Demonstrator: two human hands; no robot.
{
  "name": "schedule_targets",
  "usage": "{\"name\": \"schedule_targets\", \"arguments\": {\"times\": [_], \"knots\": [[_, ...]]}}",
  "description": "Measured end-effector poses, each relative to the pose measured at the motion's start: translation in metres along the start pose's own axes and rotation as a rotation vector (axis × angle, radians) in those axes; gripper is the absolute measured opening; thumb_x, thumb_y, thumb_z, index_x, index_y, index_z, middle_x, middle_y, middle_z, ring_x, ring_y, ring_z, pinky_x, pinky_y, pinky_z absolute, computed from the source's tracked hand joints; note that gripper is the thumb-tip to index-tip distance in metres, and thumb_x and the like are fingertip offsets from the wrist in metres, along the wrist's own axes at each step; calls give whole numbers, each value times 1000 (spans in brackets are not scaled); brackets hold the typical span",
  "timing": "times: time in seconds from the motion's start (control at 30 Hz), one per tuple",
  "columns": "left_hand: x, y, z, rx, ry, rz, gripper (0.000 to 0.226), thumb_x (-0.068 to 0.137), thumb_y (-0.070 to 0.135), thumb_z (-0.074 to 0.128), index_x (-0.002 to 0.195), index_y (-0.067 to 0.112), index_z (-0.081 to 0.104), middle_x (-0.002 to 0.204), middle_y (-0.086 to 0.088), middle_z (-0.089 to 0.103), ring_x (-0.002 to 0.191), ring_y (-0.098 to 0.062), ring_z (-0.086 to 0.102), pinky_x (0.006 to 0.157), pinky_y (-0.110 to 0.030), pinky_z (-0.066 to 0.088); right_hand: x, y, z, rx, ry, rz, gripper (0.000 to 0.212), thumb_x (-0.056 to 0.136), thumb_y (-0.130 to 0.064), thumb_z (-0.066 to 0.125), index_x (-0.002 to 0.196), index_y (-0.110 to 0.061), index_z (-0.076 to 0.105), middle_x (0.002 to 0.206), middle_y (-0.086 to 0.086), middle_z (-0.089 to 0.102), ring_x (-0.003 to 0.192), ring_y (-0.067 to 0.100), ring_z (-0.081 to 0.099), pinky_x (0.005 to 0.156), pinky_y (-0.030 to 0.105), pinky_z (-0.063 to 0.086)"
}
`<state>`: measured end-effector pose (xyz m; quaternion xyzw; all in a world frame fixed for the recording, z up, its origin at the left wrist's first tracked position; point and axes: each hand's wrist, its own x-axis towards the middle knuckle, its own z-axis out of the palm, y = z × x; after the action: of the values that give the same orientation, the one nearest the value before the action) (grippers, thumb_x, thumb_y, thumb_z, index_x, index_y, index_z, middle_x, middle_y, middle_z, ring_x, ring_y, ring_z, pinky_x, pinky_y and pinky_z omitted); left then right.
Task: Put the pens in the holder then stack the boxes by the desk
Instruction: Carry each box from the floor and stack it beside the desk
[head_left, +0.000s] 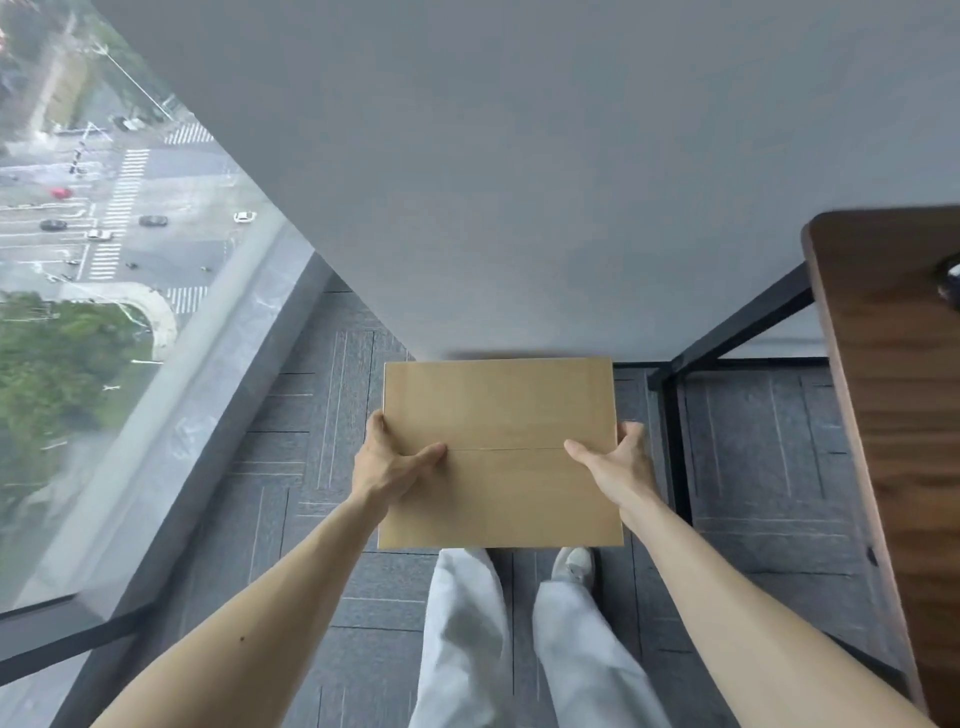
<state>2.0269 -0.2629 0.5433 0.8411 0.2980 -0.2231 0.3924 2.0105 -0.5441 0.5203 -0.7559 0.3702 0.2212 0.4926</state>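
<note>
Head view: thumbs on top, fingers (375, 422) round opposite side edges, left hand (387, 465) and right hand (618, 462) clamp a flat tan cardboard box (498, 410) over grey carpet (311, 415), beside a dark wooden desk (893, 395); seemingly light and rigid, side grips suit it.

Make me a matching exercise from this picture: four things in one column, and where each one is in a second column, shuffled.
Things:
1. cardboard box
2. wooden desk
3. window
4. left hand

Places:
A. at the right edge of the view
B. in the middle of the view, gripped at both sides
C. along the left, showing a street far below
D. on the box's left edge, thumb on top

Pairs: 1-B, 2-A, 3-C, 4-D
</note>
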Motion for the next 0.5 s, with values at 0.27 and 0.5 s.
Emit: {"name": "schedule_targets", "arguments": {"times": [0.27, 0.5], "knots": [[128, -36, 55, 81, -86, -69, 91, 69, 41, 87, 142, 24, 34, 113, 4, 51, 114, -28, 57, 94, -36, 48, 102, 31, 69, -31, 13, 110, 73, 78, -36, 78, 131, -16, 34, 109, 0, 55, 92, 20, 55, 73, 31, 43], [218, -65, 95, 79, -131, -84, 99, 67, 44, 87, 145, 22, 31, 128, -2, 55, 113, -26, 57, 94, -34, 50, 181, 48, 115, -25, 30, 116, 71, 78, -33, 78, 133, -18, 36, 111, -4, 54, 94, 18, 54, 77, 30, 43]]}}
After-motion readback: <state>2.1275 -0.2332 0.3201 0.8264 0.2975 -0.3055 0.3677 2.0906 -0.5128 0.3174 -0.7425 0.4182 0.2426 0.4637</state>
